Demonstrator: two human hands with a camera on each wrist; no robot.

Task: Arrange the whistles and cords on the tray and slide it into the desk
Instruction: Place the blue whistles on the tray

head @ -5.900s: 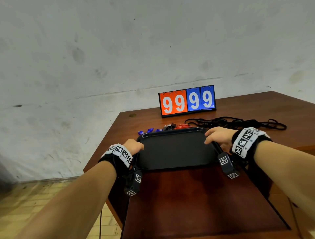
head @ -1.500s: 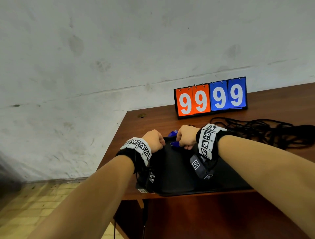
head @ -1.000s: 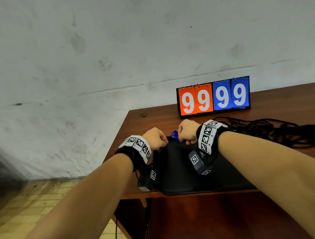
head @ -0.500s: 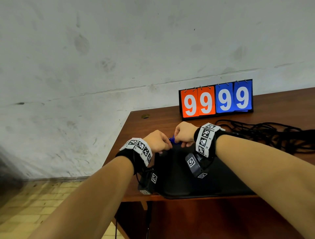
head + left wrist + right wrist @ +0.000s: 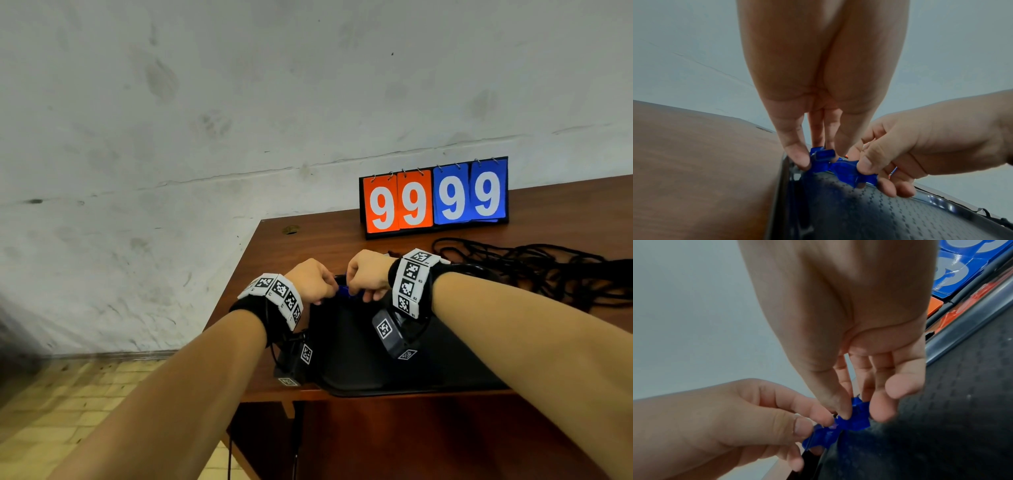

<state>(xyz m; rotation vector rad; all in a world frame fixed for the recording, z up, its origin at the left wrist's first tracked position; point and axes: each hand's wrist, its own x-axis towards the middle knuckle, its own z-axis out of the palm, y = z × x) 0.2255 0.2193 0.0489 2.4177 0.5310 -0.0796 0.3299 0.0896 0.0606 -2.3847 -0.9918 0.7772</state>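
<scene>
A black tray (image 5: 359, 353) lies on the brown desk near its front left corner. Over the tray's far left corner my two hands meet. My left hand (image 5: 320, 291) pinches a blue whistle (image 5: 821, 158) between thumb and fingers. My right hand (image 5: 361, 291) pinches a second blue whistle (image 5: 851, 172) right beside it, low over the textured tray floor (image 5: 941, 418). The two whistles touch or nearly touch. A pile of black cords (image 5: 534, 270) lies on the desk to the right, behind my right forearm. Red whistles (image 5: 962, 309) lie just beyond the tray's far rim.
A flip scoreboard (image 5: 435, 198) reading 99 99 stands at the back of the desk against the grey wall. The desk's left edge (image 5: 233, 294) drops to a tiled floor (image 5: 85, 394). The tray's front edge slightly overhangs the desk front.
About six seconds ago both hands gripped the tray's sides; since then they have come together at its far left corner. Over the last second they stay there, holding the blue whistles.
</scene>
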